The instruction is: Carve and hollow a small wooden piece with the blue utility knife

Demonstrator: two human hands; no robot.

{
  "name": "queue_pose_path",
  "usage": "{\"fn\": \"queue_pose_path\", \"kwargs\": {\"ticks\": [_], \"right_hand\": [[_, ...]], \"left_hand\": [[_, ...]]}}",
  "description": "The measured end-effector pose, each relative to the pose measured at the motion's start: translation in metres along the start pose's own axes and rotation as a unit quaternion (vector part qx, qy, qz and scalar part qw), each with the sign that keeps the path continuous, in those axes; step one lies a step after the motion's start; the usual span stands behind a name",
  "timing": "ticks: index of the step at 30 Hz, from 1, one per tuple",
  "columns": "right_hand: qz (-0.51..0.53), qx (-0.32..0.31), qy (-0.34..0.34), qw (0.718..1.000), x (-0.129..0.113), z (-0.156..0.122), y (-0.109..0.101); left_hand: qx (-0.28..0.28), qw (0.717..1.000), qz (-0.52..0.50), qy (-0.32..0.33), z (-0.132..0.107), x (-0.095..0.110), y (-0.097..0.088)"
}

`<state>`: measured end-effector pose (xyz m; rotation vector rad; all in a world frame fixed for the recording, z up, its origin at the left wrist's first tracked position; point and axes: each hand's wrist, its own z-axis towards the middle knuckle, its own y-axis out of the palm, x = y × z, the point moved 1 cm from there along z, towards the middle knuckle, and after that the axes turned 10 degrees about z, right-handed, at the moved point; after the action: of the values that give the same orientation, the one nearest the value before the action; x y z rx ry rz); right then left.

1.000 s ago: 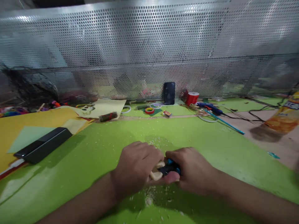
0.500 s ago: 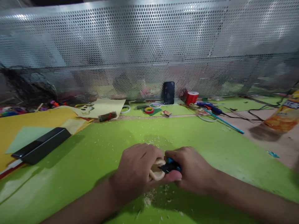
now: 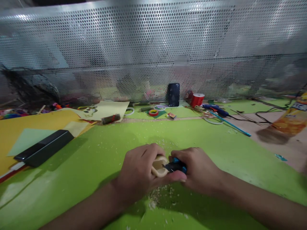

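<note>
My left hand (image 3: 139, 167) is closed around a pale, hollow wooden piece (image 3: 156, 172), its open end facing right. A utility knife (image 3: 177, 165) with a black and blue body sits in my right hand (image 3: 198, 167), its dark tip at the rim of the hollow. My left thumb stretches right, under the knife, against my right hand. Fingers of my right hand curl round the handle, partly hidden. Pale shavings (image 3: 153, 203) lie on the green mat (image 3: 96, 172) below my hands.
A black box-shaped device (image 3: 44, 148) lies at left on coloured paper. Along the back are a phone (image 3: 174, 95), a red spool (image 3: 197, 100), tape rolls (image 3: 153, 112) and a blue glue gun (image 3: 216, 109). An orange-yellow packet (image 3: 291, 118) stands at right. A perforated metal screen (image 3: 144, 41) spans behind.
Both hands have risen slightly in view with the wooden piece and the knife. The hollow piece has turned a little, showing more of its opening. Both grips stay closed.
</note>
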<state>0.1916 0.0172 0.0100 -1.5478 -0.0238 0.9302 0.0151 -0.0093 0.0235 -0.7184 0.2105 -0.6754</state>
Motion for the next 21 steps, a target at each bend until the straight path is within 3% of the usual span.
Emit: {"fn": "queue_pose_path", "kwargs": {"ticks": [6,21], "right_hand": [[0.027,-0.011,-0.007,1.0,0.0017,-0.0002,-0.0015],[0.036,-0.032,-0.038,0.998,0.0,-0.0001,-0.0041]], "left_hand": [[-0.01,0.999,-0.045,-0.027,0.0007,-0.0011,-0.0003],[0.012,0.999,-0.038,0.0,0.0004,-0.0028,-0.0013]]}}
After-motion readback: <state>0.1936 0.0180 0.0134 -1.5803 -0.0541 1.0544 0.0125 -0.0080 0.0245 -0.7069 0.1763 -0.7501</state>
